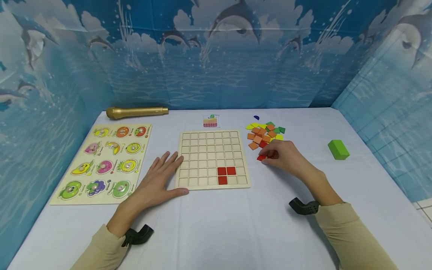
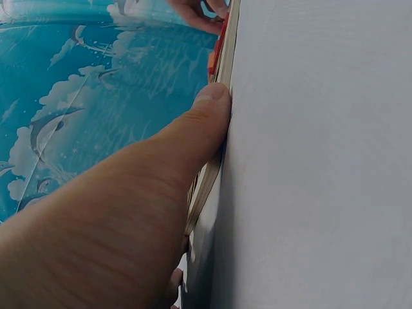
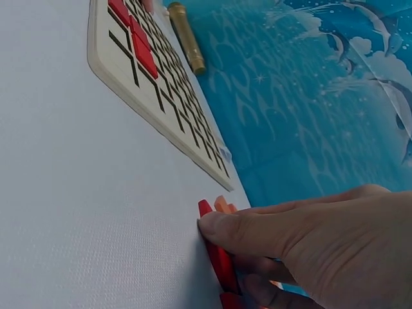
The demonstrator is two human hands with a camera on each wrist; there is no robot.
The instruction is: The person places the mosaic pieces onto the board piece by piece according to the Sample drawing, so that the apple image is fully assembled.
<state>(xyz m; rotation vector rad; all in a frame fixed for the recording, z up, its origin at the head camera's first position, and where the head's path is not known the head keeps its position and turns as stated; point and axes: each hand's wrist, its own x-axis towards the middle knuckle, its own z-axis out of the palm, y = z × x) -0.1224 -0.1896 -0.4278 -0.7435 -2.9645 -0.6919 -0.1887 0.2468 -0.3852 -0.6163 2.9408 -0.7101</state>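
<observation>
A wooden grid board (image 1: 203,154) lies mid-table. In its lower right cells sit three red square tiles (image 1: 221,171), two side by side and one below. My left hand (image 1: 153,189) rests at the board's left edge with fingers spread; its thumb lies along the near corner. To the right of the board, my right hand (image 1: 287,157) pinches another red tile (image 3: 219,261) between thumb and fingers, tilted up on its edge in the right wrist view. Just beyond that hand is a loose pile of orange tiles (image 1: 257,138), with yellow, green and red ones among them.
A fruit puzzle board (image 1: 111,150) lies at the left, a gold microphone (image 1: 138,112) behind it. A small picture card (image 1: 211,121) lies beyond the grid, a dark blue piece (image 1: 256,117) to its right. A green block (image 1: 338,149) stands far right.
</observation>
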